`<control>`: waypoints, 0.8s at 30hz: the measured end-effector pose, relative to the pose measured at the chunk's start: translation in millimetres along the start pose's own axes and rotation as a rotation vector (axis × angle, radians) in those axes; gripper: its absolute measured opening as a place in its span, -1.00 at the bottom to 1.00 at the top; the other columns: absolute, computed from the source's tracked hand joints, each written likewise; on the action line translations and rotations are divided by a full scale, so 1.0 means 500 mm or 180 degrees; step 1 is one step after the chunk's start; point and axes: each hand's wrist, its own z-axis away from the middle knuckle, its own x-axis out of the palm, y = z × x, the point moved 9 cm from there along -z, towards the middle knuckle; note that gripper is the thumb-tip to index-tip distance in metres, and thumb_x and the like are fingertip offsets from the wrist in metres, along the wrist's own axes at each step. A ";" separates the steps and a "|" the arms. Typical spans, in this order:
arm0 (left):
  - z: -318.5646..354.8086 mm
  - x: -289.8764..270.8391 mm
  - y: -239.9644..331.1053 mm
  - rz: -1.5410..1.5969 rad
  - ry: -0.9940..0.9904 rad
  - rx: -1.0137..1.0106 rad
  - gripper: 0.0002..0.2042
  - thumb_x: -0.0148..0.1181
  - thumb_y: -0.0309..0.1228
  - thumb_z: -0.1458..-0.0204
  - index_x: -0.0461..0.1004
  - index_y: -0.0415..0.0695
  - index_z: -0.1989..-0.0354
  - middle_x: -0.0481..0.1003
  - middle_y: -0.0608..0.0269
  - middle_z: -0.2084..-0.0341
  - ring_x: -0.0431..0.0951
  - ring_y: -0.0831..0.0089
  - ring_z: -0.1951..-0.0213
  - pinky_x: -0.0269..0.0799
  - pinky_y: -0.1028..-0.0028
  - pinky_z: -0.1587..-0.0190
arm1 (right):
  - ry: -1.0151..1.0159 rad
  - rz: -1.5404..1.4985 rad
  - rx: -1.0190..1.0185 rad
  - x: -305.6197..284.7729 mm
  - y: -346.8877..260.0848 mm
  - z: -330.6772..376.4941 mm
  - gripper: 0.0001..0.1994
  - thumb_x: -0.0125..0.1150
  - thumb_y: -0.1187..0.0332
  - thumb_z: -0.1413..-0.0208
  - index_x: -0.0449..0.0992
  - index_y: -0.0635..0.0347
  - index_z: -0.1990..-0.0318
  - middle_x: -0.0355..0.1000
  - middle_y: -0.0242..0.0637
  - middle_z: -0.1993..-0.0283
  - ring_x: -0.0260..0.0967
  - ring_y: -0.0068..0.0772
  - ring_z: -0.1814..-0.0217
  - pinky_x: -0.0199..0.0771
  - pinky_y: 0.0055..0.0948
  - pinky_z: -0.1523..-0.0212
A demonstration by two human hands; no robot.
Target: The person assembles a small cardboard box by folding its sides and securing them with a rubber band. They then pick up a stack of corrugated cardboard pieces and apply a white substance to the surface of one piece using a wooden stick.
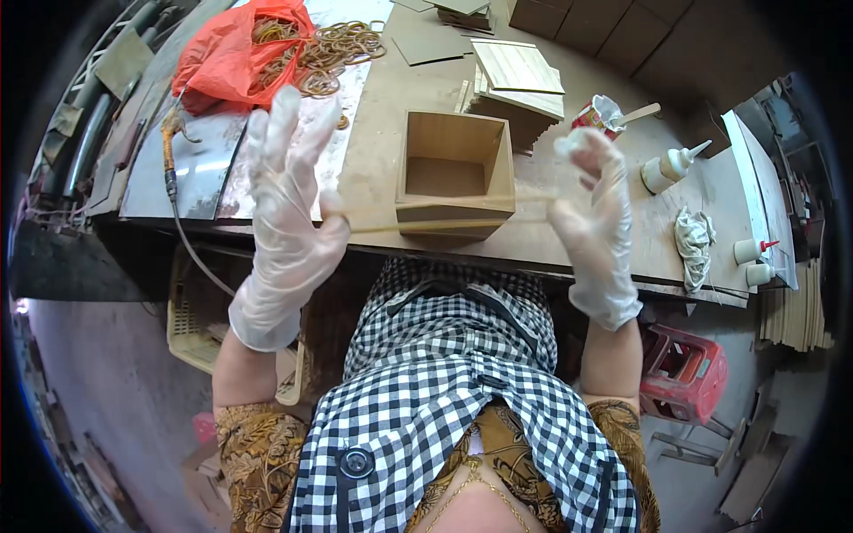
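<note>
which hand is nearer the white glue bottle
Right. The right hand is raised just left of the glue bottle; the left hand is far off, beyond the wooden box.

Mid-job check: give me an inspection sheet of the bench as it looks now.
Surface: wooden workbench, dusty, with a grey metal sheet on its left part.
Job's things: open wooden box; rubber band stretched in front of it between both hands.
Clutter: red bag of rubber bands, stacked wooden panels, glue bottles, rag.
Grippers: left hand and right hand gloved, fingers pinching the band's ends.
Cables: a hose or cable hangs off the bench's left edge.
Surroundings: red plastic stool, basket under the bench.
</note>
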 end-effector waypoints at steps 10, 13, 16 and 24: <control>-0.008 0.093 -0.064 0.1024 -0.0615 -0.0290 -0.17 0.07 -0.62 0.20 0.04 -0.20 -0.41 0.03 -0.05 -0.41 -0.12 0.11 -0.47 -0.26 0.23 -0.45 | -0.0646 -0.1065 0.0968 0.082 0.086 0.009 -0.27 0.10 0.61 0.07 0.08 0.28 -0.36 0.29 -0.15 -0.26 0.17 -0.27 -0.40 0.04 -0.28 -0.42; -0.022 0.114 -0.075 0.1356 -0.0873 -0.0450 -0.15 0.07 -0.59 0.18 -0.03 -0.24 -0.43 -0.03 -0.01 -0.44 -0.18 0.19 -0.48 -0.29 0.29 -0.44 | -0.0814 -0.1236 0.0832 0.093 0.080 -0.001 -0.24 0.10 0.60 0.09 0.05 0.30 -0.38 0.21 -0.13 -0.34 0.07 -0.23 -0.46 -0.04 -0.28 -0.46; -0.036 0.158 -0.073 0.2023 -0.1176 -0.0213 -0.13 0.10 -0.53 0.19 -0.06 -0.25 -0.43 -0.07 0.00 -0.45 -0.19 0.18 -0.48 -0.30 0.31 -0.44 | -0.1102 -0.1228 0.0340 0.101 0.079 -0.021 -0.19 0.17 0.46 0.11 0.03 0.34 -0.39 0.13 -0.09 -0.41 -0.03 -0.19 -0.52 -0.14 -0.26 -0.49; -0.055 0.220 -0.097 0.2516 -0.1707 -0.0185 -0.02 0.28 0.03 0.03 -0.11 -0.27 -0.43 -0.05 -0.13 -0.41 0.01 0.13 -0.42 -0.12 0.18 -0.42 | -0.1509 -0.1485 0.0322 0.145 0.081 -0.056 0.06 0.38 -0.17 0.12 0.04 0.39 -0.38 0.07 -0.01 -0.43 -0.02 -0.10 -0.50 -0.07 -0.17 -0.47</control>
